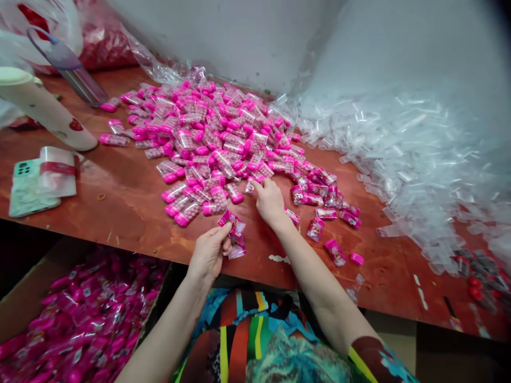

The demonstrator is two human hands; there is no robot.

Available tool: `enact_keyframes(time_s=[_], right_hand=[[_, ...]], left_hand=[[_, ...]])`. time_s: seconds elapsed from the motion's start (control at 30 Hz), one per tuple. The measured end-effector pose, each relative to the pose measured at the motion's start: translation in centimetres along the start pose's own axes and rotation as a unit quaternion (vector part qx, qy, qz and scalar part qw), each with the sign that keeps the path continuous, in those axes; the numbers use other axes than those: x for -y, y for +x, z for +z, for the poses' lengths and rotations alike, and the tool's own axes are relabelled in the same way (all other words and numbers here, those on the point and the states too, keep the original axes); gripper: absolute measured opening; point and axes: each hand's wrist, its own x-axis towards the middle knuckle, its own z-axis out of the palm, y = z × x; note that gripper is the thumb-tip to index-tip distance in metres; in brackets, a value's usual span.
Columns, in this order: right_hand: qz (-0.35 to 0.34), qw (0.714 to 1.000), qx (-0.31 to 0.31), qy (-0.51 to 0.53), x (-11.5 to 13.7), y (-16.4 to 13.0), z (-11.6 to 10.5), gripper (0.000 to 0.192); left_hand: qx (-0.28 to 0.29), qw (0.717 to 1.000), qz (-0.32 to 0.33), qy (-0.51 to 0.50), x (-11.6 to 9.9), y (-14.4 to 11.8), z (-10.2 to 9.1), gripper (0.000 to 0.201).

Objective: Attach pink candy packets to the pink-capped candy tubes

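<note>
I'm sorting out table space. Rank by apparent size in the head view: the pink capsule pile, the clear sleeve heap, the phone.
1. clear sleeve heap
2. pink capsule pile
3. phone
The heap runs past the frame edge.

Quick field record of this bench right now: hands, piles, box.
left hand: grip shut on small pink printed packets
right hand: fingers at near edge of heap of pink-capped clear candy tubes
clear plastic sleeves pile: right, against wall
red-brown wooden table: bears both piles
cardboard box of pink packed pieces: below table, left
mint green phone: table's left edge
</note>
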Motion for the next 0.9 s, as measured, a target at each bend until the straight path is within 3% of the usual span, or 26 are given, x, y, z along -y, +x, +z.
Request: enact_keyframes(time_s=[0.1,0.23,0.33,0.5,0.57,0.67,0.73,0.9], right_hand=[[0.056,0.996,0.028,-0.063,0.8,1.8,0.4,0.044],[0.117,0.992,0.001,-0.044,1.9,1.3,1.5,0.040],[0.126,0.992,-0.001,0.028,1.6,0.0,1.5,0.038],[0.121,0.972,0.084,0.183,0.1,-2.7,0.0,0.057],[0.097,0.941,0.082,0.313,-0.1,-4.5,-0.6,0.053],[0.100,0.852,0.096,0.506,0.6,-7.7,-1.3,0.057],[0.113,0.812,0.107,0.563,1.4,-9.8,-1.5,0.062],[0.126,0.785,0.075,0.601,3.1,-12.7,-1.0,0.064]], left_hand=[[-0.003,1.000,-0.010,-0.018,0.1,-0.2,0.2,0.045],[0.000,0.999,-0.020,-0.051,0.1,-0.5,0.4,0.044],[-0.010,0.997,-0.018,-0.073,-0.1,-0.6,0.3,0.042],[-0.035,0.990,-0.020,-0.137,-0.6,-0.3,0.5,0.035],[-0.037,0.985,-0.028,-0.166,-0.7,-0.3,0.8,0.032],[-0.049,0.978,-0.044,-0.199,-0.7,-0.4,1.4,0.028],[-0.053,0.974,-0.057,-0.214,-0.5,-0.5,1.7,0.029],[-0.030,0.972,-0.074,-0.220,0.3,-0.6,2.2,0.026]])
